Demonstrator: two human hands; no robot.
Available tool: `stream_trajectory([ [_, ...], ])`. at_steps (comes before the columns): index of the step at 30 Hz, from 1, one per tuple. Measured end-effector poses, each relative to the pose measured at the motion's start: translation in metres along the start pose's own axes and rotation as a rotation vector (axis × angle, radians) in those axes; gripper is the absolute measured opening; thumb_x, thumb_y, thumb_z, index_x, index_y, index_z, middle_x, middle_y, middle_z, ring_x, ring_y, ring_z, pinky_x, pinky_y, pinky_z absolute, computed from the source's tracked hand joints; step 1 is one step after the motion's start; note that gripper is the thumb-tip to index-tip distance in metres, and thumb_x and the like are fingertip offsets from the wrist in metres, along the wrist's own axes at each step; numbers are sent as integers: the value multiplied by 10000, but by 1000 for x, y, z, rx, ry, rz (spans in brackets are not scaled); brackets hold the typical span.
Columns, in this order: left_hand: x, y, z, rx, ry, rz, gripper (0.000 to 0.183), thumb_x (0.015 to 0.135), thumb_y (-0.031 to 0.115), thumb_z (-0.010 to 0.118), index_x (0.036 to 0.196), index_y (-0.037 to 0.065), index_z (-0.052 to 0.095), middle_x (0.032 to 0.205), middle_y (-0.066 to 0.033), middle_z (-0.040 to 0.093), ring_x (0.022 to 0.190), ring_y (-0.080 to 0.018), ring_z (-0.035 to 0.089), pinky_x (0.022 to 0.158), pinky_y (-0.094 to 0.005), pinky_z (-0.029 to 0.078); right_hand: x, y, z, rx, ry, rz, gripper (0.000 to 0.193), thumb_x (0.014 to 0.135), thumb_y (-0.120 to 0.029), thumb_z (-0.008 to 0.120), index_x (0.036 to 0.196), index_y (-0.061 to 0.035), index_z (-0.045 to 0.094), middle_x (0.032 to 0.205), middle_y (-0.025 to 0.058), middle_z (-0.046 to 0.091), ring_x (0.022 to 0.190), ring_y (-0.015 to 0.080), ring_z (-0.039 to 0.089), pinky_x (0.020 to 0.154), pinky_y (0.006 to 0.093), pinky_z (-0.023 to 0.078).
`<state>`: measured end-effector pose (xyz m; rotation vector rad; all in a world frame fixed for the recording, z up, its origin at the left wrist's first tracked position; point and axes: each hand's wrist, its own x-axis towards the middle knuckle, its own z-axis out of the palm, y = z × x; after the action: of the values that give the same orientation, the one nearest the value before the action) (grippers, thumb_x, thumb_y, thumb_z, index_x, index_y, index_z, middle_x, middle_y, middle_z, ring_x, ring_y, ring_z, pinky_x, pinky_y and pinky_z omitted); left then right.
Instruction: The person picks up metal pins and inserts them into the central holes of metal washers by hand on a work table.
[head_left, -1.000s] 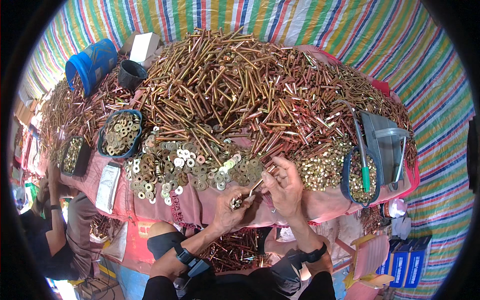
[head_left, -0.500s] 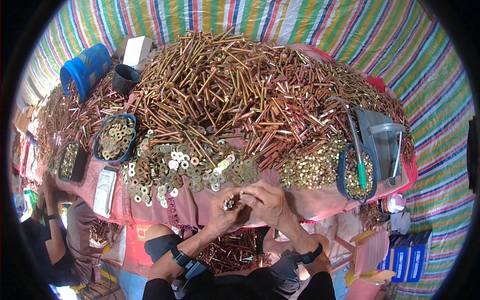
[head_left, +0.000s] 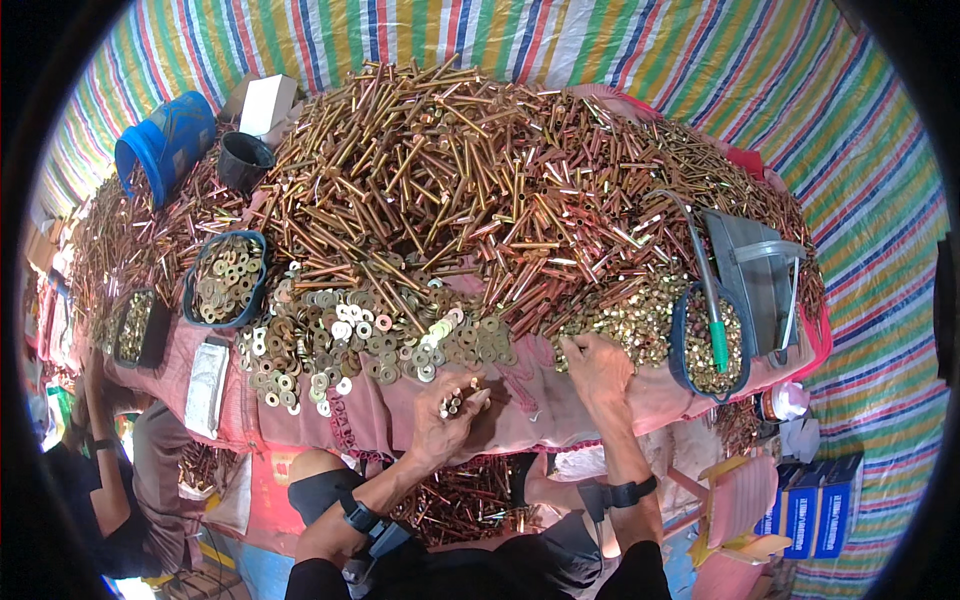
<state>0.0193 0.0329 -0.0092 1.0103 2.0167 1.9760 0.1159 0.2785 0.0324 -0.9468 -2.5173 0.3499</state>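
My left hand [head_left: 441, 424] is closed around a few brass-coloured bolts [head_left: 452, 404], held with their ends up over the near edge of the pink cloth. Loose hex nuts [head_left: 640, 318] lie heaped at the centre right. At their near-left edge rests my right hand [head_left: 603, 375], its fingers curled down and drawn together; what is between the fingertips is hidden. Flat round washers [head_left: 372, 335] spread in a layer beyond my left hand. Behind both heaps rises a large mound of bolts [head_left: 440, 170].
A blue tub [head_left: 747, 352] of nuts with a green-handled tool [head_left: 718, 345] and a grey dustpan [head_left: 735, 260] stand right. Left are a washer tub [head_left: 188, 300], a black tray [head_left: 155, 345], a blue bucket [head_left: 185, 140] and another person's arm [head_left: 112, 470].
My right hand has left my left hand and moved right to the edge of the nuts. My left hand stays nearly in place, still holding the bolts.
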Motion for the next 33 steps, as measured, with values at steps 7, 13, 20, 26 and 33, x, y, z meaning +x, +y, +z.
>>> stream_trajectory([
  [7,-8,-4,5,-237,36,-175,272,914,25,798,1181,23,749,987,-94,751,846,-134,674,768,-280,539,13,-12,14,-26,-41,-25,248,873,-263,786,843,-22,738,799,192,736,714,368,726,668,466,574],
  [13,-6,0,5,-172,23,-121,267,937,-7,774,1201,17,739,1015,-71,743,905,-122,698,794,-259,567,5,-22,4,908,-293,205,158,976,-135,661,1042,8,678,828,116,710,639,190,680,541,329,535],
  [20,-3,8,3,-193,19,-128,267,931,-1,782,1193,27,740,964,-74,740,881,-123,682,798,-270,543,-9,-33,3,1427,-618,443,318,1060,-158,625,1303,47,625,985,111,699,735,159,691,589,270,549],
  [26,-4,8,4,-229,6,-149,261,946,18,761,1205,14,733,1051,-99,750,942,-145,693,831,-289,555,-26,-48,-6,1348,-700,223,391,1050,-218,665,1335,44,614,1043,109,705,816,163,708,675,281,571],
  [33,-3,6,3,-232,-23,-123,277,925,-50,729,1196,7,728,1051,-98,741,966,-150,688,837,-295,551,-33,-68,-12,1023,-608,-165,243,1009,-76,671,1236,10,680,1085,96,710,875,163,697,733,298,558],
])
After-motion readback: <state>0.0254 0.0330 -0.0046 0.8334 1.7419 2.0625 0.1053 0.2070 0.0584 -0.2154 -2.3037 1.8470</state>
